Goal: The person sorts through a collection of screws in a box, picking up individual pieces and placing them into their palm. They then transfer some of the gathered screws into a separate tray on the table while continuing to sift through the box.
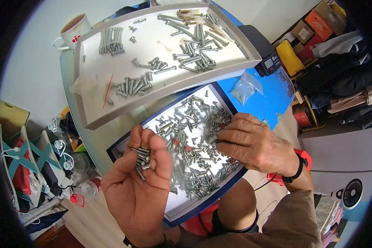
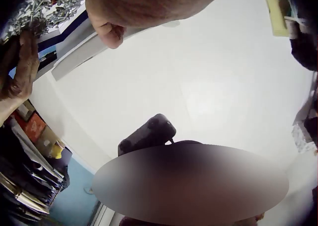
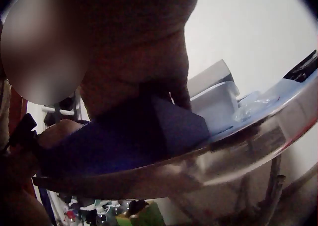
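Note:
Palm up, my left hand holds several small silver screws in its curled fingers. It is at the near left side of a shallow blue-edged box with a white inside. Loose screws and a few red bits lie scattered across that box. My right hand is over the box's right side, fingers bent down to the screws; its fingertips are partly hidden, and I cannot tell whether they pinch one. In the right wrist view the dark right hand is at the blue box wall.
Behind the box, a large white tray holds sorted piles of bolts. A mug stands beyond its left corner. A clear plastic bag and a black device are on the blue tabletop at right.

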